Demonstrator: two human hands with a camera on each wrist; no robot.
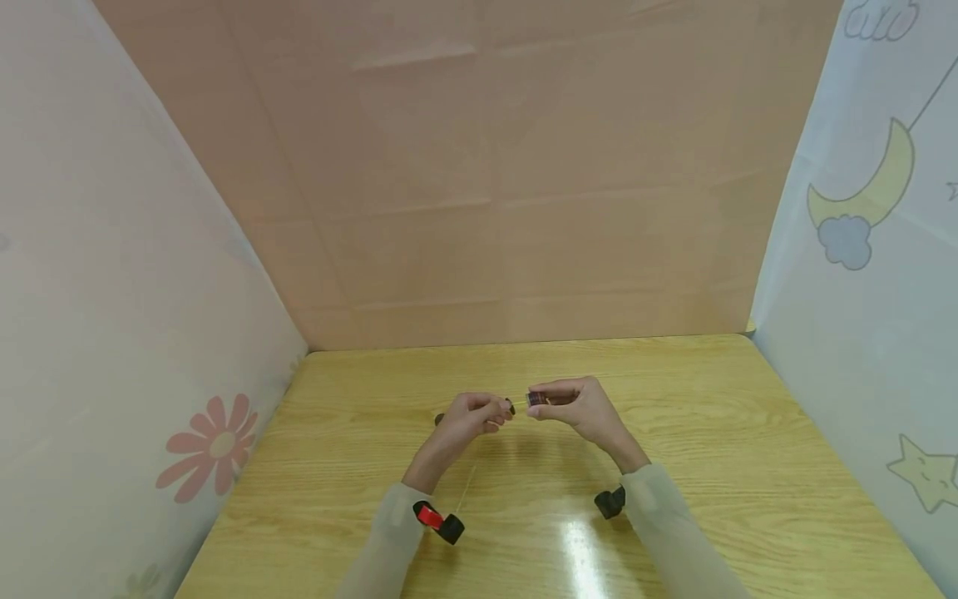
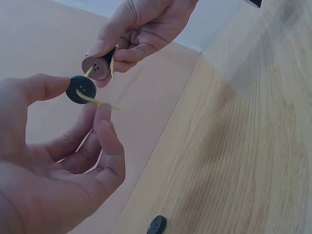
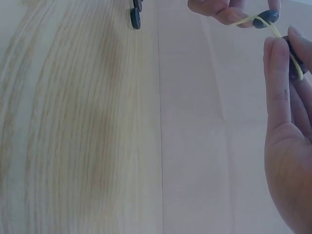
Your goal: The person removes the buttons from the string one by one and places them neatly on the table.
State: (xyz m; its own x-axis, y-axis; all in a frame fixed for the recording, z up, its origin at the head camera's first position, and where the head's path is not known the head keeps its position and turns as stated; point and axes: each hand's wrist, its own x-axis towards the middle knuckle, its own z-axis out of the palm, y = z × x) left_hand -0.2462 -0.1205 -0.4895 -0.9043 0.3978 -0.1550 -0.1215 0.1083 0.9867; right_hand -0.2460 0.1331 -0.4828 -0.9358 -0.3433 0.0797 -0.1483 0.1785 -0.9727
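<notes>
Above the table, my left hand [image 1: 470, 418] holds a dark round button [image 2: 80, 90], its thumb at the rim. Yellow string [image 2: 92, 100] passes through that button, and a loose end sticks out by the fingertips. My right hand [image 1: 587, 409] grips a short stack of buttons [image 1: 536, 399] between thumb and fingers. A brownish button with several holes faces outward on the stack in the left wrist view. The same string joins stack and single button across a small gap; its other end hangs from the stack's far side.
Another dark button [image 2: 157, 225] lies on the wooden table [image 1: 337, 499], with a second one beside it in the right wrist view. A pinkish sheet [image 1: 494, 183] stands behind the table; printed white sheets flank it. Each wrist carries a black camera [image 1: 609, 502].
</notes>
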